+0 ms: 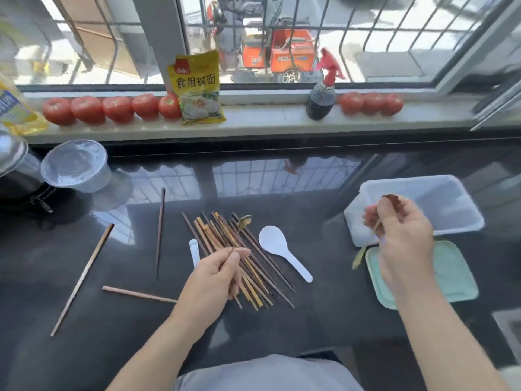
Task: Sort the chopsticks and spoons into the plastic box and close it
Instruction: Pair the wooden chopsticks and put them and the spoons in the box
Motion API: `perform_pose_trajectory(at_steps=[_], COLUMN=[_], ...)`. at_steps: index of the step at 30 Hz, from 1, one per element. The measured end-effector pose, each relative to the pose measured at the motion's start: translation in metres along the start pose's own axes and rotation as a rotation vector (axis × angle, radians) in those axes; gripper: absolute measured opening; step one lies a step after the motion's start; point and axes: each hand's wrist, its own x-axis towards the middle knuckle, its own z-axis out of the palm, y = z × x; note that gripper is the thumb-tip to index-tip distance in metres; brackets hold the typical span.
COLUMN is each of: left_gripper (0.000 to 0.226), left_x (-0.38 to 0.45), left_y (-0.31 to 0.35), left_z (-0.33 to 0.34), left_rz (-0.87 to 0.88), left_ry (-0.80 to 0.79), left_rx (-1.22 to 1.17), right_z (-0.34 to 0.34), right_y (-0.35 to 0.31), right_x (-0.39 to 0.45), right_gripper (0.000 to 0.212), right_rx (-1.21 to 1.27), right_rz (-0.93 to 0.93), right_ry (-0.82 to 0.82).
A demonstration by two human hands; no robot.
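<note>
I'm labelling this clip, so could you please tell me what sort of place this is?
Most likely a home kitchen counter by a street-facing window: tomatoes line the sill beside a yellow food packet, and chopsticks and a white spoon lie on the dark countertop.

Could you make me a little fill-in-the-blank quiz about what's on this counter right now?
1. The left hand pinches a chopstick above the ____ of chopsticks.
2. The clear plastic box lies beyond the ____ lid.
3. The large rice spoon is ____ in colour.
4. The right hand holds a utensil over the box's near ____ corner.

Answers: pile; green; white; left
</note>
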Motion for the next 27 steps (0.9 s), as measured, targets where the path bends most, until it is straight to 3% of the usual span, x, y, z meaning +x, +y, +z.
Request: perform_pose_trajectory(at_steps=[2,5,7,9,13,16,18,22,25,27], left_gripper=[0.031,0.029,0.021,0.012,0.018,0.025,0.028,0.028,0.021,0.021], left_x=[0.002,0.005,0.003,-0.002,-0.011,-0.013,-0.012,-0.004,-0.001,-0.002], left_y=[0.014,0.033,0.046,0.056,0.062,0.077,0.087,0.102,0.104,0.101], left_z=[0.034,0.09,0.129,0.169,0.237,0.267,0.272,0.274,0.282,0.287], left_rz=[-0.019,-0.045,-0.019,0.046,0.102,0.105,0.072,-0.026,-0.117,-0.151], left_ry=[-0.071,-0.1,-0.088,-0.07,0.032,0.243,0.364,0.32,0.298,0.305], left_rx=[-0.123,-0.234,-0.172,-0.018,0.217,0.324,0.275,0.088,-0.149,-0.271], right_z=[-0.016,-0.037,-0.055,-0.076,-0.125,-0.157,-0.169,-0.184,-0.19,-0.187], right_y=[0.005,0.031,0.045,0.05,0.041,0.029,0.023,0.008,0.016,0.035], right_x=[0.002,0.001,-0.001,0.005,0.039,0.068,0.083,0.134,0.209,0.254], right_gripper=[0.024,0.032,0.029,0.031,0.033,0.023,0.018,0.024,0.03,0.04], right_rx=[-0.027,-0.342,-0.449,-0.49,-0.483,-0.59,-0.681,-0.806,-1.118,-1.36], right_rz=[0.113,0.297,0.368,0.38,0.395,0.294,0.158,0.007,-0.154,-0.176], right_ry=[-0.142,-0.503,-0.738,-0.858,-0.957,-1.055,-1.088,-1.058,-0.891,-0.868])
